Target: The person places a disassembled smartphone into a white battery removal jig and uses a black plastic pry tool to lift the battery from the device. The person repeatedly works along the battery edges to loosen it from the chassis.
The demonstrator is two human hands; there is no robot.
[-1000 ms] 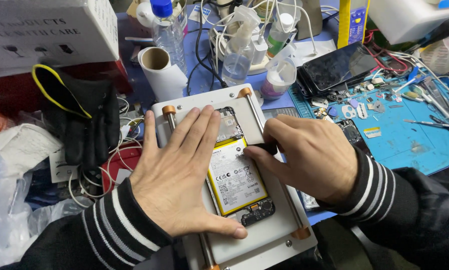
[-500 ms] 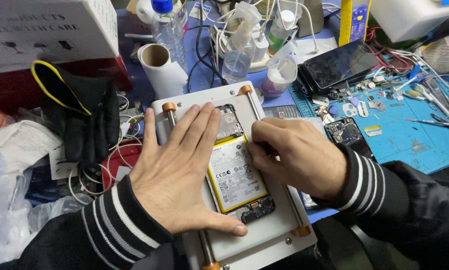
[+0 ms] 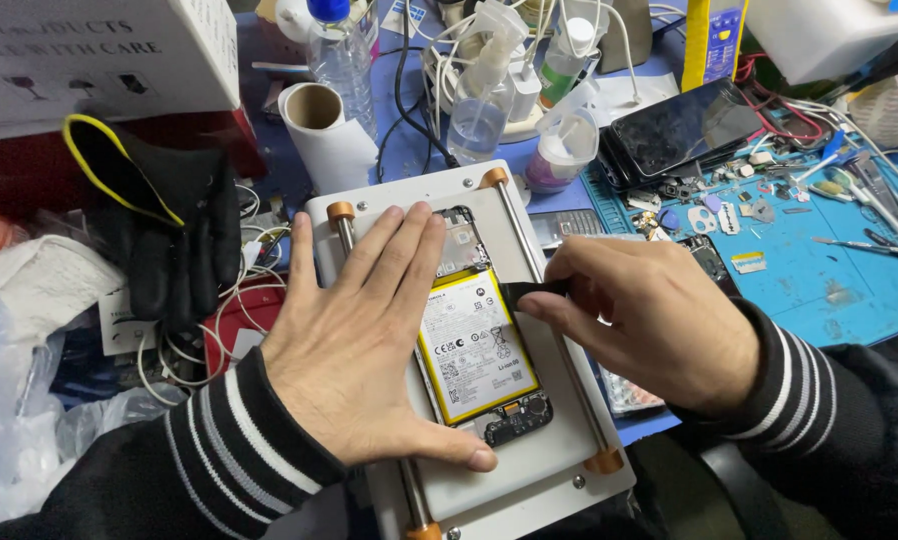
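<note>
An opened phone (image 3: 476, 330) with its back off lies on a white clamp plate (image 3: 529, 460); its white and yellow battery (image 3: 477, 352) faces up. My left hand (image 3: 359, 340) presses flat on the phone's left side, fingers spread toward the top. My right hand (image 3: 641, 318) pinches a thin black pry tool (image 3: 531, 290) whose tip touches the battery's upper right edge.
A black glove (image 3: 159, 225) and tangled cables lie left. A paper roll (image 3: 321, 130), plastic bottles (image 3: 474, 85) and a charger stand behind the plate. A dark phone (image 3: 679, 125), small parts and tweezers rest on the blue mat (image 3: 829, 280) at right.
My right hand has drawn back to the right a little, so the black tool now shows against the battery's edge. My left hand stays pressed flat.
</note>
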